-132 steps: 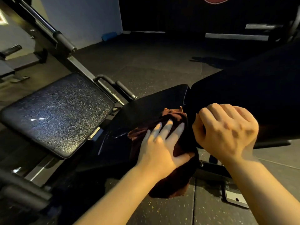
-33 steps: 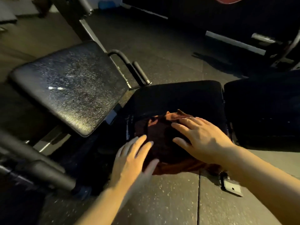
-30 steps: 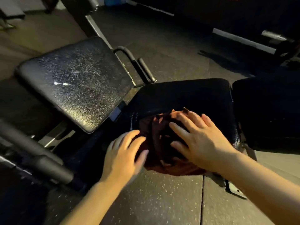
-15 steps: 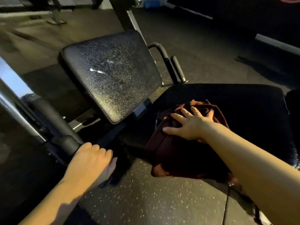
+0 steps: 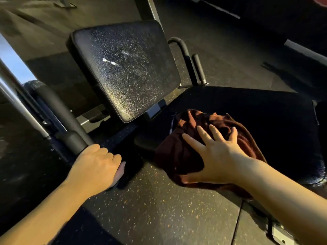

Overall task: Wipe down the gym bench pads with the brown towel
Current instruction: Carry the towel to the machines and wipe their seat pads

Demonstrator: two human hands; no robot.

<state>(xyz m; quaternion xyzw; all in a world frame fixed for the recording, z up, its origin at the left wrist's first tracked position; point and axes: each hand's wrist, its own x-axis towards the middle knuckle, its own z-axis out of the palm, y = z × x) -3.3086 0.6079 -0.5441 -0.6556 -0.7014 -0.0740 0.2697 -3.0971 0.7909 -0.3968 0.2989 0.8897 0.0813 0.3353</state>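
Two bare hands are busy. The right hand (image 5: 215, 153) lies flat with spread fingers on the crumpled brown towel (image 5: 192, 138), which sits on the dark flat seat pad (image 5: 256, 117). The left hand (image 5: 95, 169) grips a black foam roller (image 5: 60, 119).

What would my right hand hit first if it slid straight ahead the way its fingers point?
Your right hand, pressing the crumpled brown towel, points up-left. It would probably meet the tilted speckled black pad first, though depth is unclear.

Dim gym, speckled rubber floor tiles (image 5: 150, 206), black padded bench pads (image 5: 123, 68), foam-gripped machine handles (image 5: 198, 68), steel frame bar (image 5: 19, 105)
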